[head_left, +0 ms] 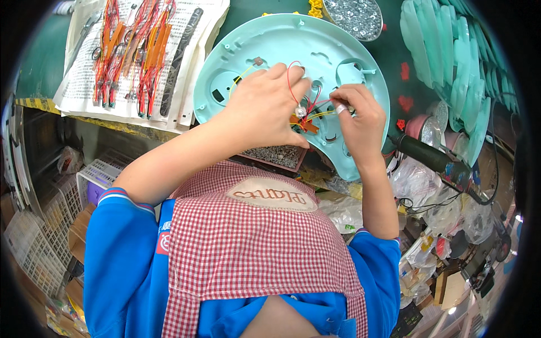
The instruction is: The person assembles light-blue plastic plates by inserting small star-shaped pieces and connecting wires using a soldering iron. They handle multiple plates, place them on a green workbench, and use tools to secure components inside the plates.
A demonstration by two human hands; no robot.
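Note:
A teal plastic shell [270,42] lies inside up on the table, with moulded posts and round openings. Inside it, thin red and yellow wires [307,104] run to a small orange circuit board [307,125] near the lower middle. My left hand [265,107] reaches over the shell's middle, its thumb stretched out beside the board and apart from its fingers; its fingertips are partly hidden. Closed in a pinch at the right, my right hand [363,115] has a red wire at its fingertips. A white band circles one of its fingers.
Orange strips with red wires [132,53] lie on printed paper at the upper left. A bowl of screws [354,17] stands at the back. Stacked teal parts [456,62] and a dark-handled power tool [431,158] are at right. Below the shell sits a tray of small metal pieces [276,156].

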